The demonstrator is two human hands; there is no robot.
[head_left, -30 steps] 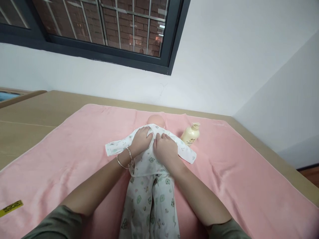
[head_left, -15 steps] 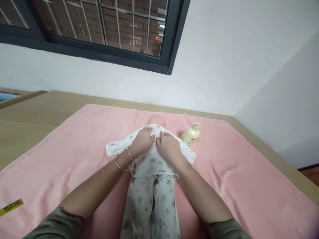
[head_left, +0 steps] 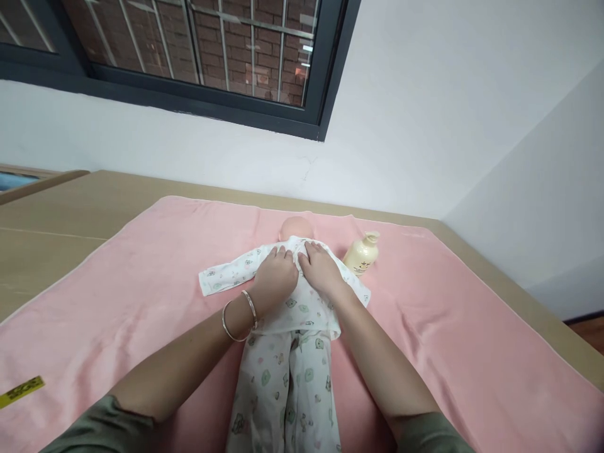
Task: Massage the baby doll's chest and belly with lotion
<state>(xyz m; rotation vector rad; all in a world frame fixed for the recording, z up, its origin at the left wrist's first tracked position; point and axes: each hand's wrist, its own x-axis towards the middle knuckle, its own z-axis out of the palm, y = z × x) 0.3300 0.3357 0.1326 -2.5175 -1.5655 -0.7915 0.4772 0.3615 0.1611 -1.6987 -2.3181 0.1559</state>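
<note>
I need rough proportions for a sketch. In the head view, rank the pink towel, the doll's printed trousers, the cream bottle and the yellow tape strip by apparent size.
1. pink towel, by far.
2. printed trousers, enlarged by nearness to the camera.
3 and 4. cream bottle and yellow tape strip: too alike to rank, the strip being nearer.

Home bedroom: pink blanket (head_left: 141, 264), barred window (head_left: 198, 56), lotion bottle (head_left: 361, 253).

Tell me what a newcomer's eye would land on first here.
First, the baby doll in printed white clothes, lying on its back mid-frame on the pink towel, head toward the wall. The left hand and right hand both rest flat on its chest, side by side near the collar. Next, the cream pump bottle just right of the doll's shoulder, and the dark-framed window above.
</note>
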